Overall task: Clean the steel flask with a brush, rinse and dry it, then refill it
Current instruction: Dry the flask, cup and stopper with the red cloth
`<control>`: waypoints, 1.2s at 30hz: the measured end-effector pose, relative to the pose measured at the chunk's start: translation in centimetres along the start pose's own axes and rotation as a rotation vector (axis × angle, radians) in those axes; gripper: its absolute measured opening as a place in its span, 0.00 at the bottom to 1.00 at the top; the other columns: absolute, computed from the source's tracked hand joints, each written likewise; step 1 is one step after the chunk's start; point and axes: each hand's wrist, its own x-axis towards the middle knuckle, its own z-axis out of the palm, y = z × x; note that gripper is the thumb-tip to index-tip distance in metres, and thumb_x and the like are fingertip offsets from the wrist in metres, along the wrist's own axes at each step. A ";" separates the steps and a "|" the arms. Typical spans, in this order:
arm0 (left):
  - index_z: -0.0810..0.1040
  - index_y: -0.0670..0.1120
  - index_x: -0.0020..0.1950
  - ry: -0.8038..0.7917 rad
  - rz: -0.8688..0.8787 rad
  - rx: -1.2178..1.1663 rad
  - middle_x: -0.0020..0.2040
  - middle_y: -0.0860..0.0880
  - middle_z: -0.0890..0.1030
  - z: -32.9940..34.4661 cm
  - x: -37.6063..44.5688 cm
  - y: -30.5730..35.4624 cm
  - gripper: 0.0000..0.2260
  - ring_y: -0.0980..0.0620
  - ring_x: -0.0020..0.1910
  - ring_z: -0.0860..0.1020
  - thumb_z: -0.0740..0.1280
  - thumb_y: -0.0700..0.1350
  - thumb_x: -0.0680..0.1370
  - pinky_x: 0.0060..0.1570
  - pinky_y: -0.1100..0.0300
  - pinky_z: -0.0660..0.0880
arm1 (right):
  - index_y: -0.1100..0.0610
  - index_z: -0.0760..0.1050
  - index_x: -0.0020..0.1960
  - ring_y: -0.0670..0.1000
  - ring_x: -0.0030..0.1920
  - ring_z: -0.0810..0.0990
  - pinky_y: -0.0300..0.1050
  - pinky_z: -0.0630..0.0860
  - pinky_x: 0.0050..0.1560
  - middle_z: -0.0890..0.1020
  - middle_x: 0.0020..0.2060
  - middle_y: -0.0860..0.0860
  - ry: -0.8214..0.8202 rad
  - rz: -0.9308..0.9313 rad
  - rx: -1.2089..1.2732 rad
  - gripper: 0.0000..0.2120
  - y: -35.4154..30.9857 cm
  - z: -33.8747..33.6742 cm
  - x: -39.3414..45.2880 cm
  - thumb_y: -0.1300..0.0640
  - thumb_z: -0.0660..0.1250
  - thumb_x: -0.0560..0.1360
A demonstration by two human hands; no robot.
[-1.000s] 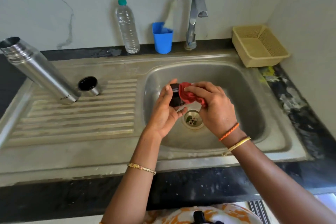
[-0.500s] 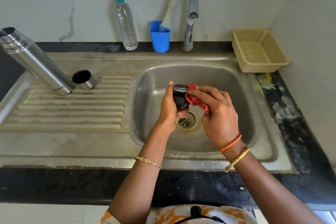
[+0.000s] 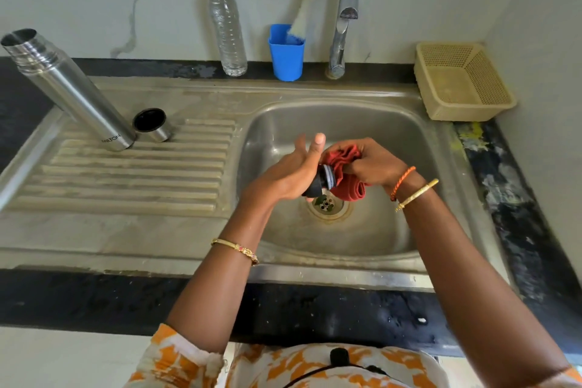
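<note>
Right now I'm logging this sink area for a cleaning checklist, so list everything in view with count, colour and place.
flask: one, steel, open, standing on drainboard, left
cup lid: one, steel and black, beside flask
water bottle: one, clear, green cap, back ledge
holder: one, blue, by tap
brush: one, white bristles, blue handle, in holder
tap: one, chrome, behind sink
basket: one, beige, right corner
sink: one, steel, centre
stopper: one, black, over drain
cloth: one, red, against stopper
left hand: holds stopper
right hand: grips cloth

1. A beige plastic basket (image 3: 463, 85) sits on the black counter (image 3: 532, 230), right of the sink.
2. A blue cup (image 3: 286, 57) stands beside the tap (image 3: 343, 25).
</note>
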 end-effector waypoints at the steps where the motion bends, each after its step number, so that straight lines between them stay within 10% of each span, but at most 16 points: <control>1: 0.49 0.50 0.78 0.006 0.004 0.044 0.60 0.36 0.79 0.1 0.1 0.0 0.44 0.39 0.61 0.78 0.33 0.74 0.70 0.63 0.43 0.71 | 0.58 0.80 0.49 0.46 0.41 0.80 0.37 0.77 0.47 0.82 0.40 0.52 0.019 0.009 -0.028 0.19 -0.3 0.1 0.3 0.77 0.59 0.71; 8: 0.55 0.48 0.76 0.260 -0.048 -0.003 0.64 0.40 0.77 0.7 0.3 -0.4 0.34 0.38 0.62 0.76 0.35 0.65 0.78 0.61 0.45 0.70 | 0.52 0.80 0.55 0.51 0.48 0.80 0.45 0.76 0.50 0.83 0.45 0.50 0.177 -0.136 -0.365 0.20 -2.6 2.0 0.1 0.69 0.62 0.71; 13: 0.70 0.42 0.63 0.448 -0.147 -0.588 0.52 0.37 0.81 2.3 1.7 -1.5 0.40 0.37 0.51 0.81 0.44 0.74 0.73 0.53 0.41 0.77 | 0.48 0.79 0.60 0.59 0.54 0.76 0.57 0.77 0.49 0.80 0.59 0.46 0.463 -0.375 -0.559 0.23 -1.2 5.3 -2.8 0.60 0.62 0.67; 16: 0.78 0.44 0.48 0.378 -0.238 -0.887 0.36 0.43 0.83 3.2 1.6 -1.0 0.29 0.51 0.32 0.82 0.45 0.62 0.82 0.28 0.60 0.78 | 0.49 0.77 0.63 0.58 0.59 0.74 0.59 0.76 0.51 0.77 0.64 0.48 0.546 -0.465 -0.522 0.20 0.8 6.4 -3.7 0.59 0.63 0.72; 18: 0.76 0.45 0.39 0.210 -0.280 -1.086 0.24 0.50 0.75 4.0 1.0 -0.7 0.24 0.56 0.17 0.70 0.47 0.52 0.84 0.16 0.70 0.59 | 0.51 0.77 0.64 0.59 0.63 0.72 0.60 0.74 0.54 0.76 0.65 0.51 0.584 -0.563 -0.525 0.18 1.9 6.7 -4.0 0.57 0.62 0.75; 22: 0.77 0.43 0.34 -0.001 -0.231 -1.421 0.22 0.48 0.68 5.2 0.6 -1.5 0.18 0.57 0.13 0.59 0.53 0.48 0.76 0.20 0.69 0.52 | 0.60 0.78 0.60 0.60 0.65 0.71 0.54 0.69 0.65 0.76 0.63 0.58 0.611 -0.719 -0.338 0.14 3.4 7.1 -4.8 0.64 0.63 0.76; 27: 0.75 0.42 0.39 -0.130 -0.160 -1.419 0.24 0.44 0.72 3.6 0.5 -3.3 0.20 0.57 0.13 0.57 0.46 0.46 0.78 0.23 0.63 0.48 | 0.60 0.77 0.59 0.49 0.63 0.75 0.47 0.70 0.66 0.79 0.59 0.58 0.582 -0.434 0.091 0.29 4.0 5.0 -3.2 0.80 0.56 0.64; 36: 0.73 0.41 0.42 -0.215 -0.057 -1.161 0.25 0.41 0.74 1.6 0.5 -2.6 0.22 0.56 0.14 0.57 0.46 0.51 0.83 0.21 0.62 0.47 | 0.59 0.80 0.59 0.54 0.58 0.78 0.49 0.73 0.61 0.79 0.59 0.54 0.524 -0.538 -0.223 0.21 3.9 4.9 -1.1 0.74 0.66 0.70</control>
